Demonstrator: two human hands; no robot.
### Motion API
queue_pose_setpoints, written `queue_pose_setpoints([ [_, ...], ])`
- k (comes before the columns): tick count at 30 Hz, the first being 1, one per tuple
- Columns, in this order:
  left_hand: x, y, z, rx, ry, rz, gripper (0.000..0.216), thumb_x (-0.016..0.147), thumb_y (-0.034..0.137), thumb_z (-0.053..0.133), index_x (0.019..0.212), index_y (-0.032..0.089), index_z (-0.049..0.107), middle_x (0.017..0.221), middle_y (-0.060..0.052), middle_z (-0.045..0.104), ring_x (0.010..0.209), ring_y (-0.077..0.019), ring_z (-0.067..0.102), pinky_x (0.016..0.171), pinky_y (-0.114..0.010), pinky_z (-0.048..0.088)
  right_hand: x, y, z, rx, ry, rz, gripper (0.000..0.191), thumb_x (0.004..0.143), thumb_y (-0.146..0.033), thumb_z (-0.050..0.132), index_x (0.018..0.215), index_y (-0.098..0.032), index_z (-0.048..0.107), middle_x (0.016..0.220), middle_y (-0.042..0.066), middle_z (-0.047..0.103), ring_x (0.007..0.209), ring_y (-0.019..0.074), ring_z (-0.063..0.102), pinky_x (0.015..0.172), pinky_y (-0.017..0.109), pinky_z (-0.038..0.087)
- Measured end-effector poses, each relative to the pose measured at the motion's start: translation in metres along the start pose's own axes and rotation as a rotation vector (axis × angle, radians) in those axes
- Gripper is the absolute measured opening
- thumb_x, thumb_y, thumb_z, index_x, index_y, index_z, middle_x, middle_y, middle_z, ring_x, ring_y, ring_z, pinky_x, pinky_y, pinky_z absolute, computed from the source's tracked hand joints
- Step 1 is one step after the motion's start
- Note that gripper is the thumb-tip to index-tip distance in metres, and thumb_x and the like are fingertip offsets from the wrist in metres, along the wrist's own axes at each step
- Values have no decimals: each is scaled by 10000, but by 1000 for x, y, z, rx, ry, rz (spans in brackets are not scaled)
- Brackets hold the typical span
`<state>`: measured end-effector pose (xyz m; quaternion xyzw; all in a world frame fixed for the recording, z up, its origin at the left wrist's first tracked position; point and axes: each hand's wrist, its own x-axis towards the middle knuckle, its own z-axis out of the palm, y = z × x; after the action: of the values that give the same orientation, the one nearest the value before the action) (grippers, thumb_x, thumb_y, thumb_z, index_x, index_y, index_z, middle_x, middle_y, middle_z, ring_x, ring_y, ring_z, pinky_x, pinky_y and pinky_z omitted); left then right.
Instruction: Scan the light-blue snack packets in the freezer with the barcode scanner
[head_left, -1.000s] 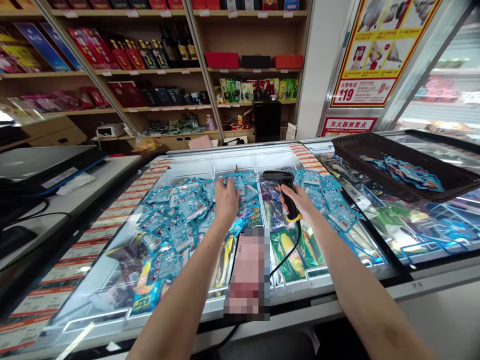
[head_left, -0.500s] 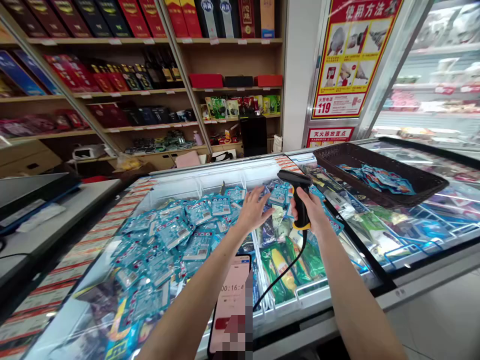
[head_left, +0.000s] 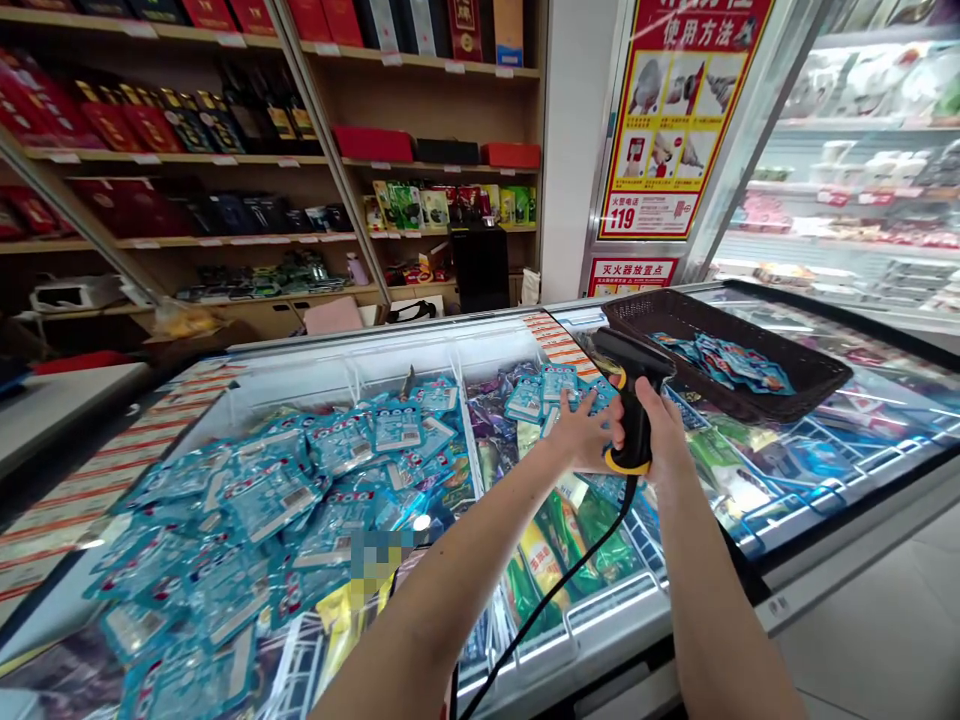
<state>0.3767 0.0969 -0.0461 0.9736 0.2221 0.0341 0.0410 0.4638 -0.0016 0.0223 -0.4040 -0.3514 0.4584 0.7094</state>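
Observation:
My right hand [head_left: 664,430] is wrapped round the grip of a black and yellow barcode scanner [head_left: 636,385], its cable [head_left: 559,590] trailing down toward me. Just left of the scanner, my left hand [head_left: 585,430] reaches out with fingers spread over several small blue packets [head_left: 559,382]. Its fingertips are at these packets; whether they touch one I cannot tell. A large heap of similar blue packets [head_left: 274,495] covers the left part of the freezer. Green and yellow packages [head_left: 544,555] lie below my left hand, partly hidden by my forearm.
A dark brown basket [head_left: 814,390] holding several blue packets stands on the freezer's right side. White wire dividers [head_left: 471,440] split the freezer [head_left: 322,375]. Behind it are shelves of boxes and bottles, a black bin-like box [head_left: 480,268] and a red and yellow poster [head_left: 679,120].
My left hand has moved right, from beside the divider to the small group of packets near the scanner. The view has swung right, and the phone at the bottom is mostly out of sight.

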Motion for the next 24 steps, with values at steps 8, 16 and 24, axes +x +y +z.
queue_pose_setpoints([
  [8, -46, -26, -10, 37, 52, -95, 818, 758, 858, 363, 1461, 443, 404, 1598, 7, 330, 1448, -425, 235, 1110, -742, 26, -3, 0, -1, -8, 20, -17, 474, 773, -584, 705, 1007, -179, 624, 640, -34, 555, 407, 80, 483, 338, 206, 395],
  [16, -88, -43, -24, 29, 85, -214, 748, 804, 791, 401, 1413, 368, 495, 1529, -48, 432, 1393, -364, 345, 1157, -673, 72, -5, 2, 4, -18, 63, 1, 456, 758, -583, 718, 957, -187, 610, 642, -29, 571, 417, 79, 494, 347, 197, 402],
  [24, -41, -75, -35, 7, 288, -648, 738, 877, 745, 226, 1470, 357, 432, 1646, -37, 193, 1500, -441, 16, 1116, -744, 7, 3, 16, 8, -144, 95, 39, 497, 706, -613, 740, 915, -185, 597, 601, -30, 568, 379, 94, 490, 314, 216, 390],
])
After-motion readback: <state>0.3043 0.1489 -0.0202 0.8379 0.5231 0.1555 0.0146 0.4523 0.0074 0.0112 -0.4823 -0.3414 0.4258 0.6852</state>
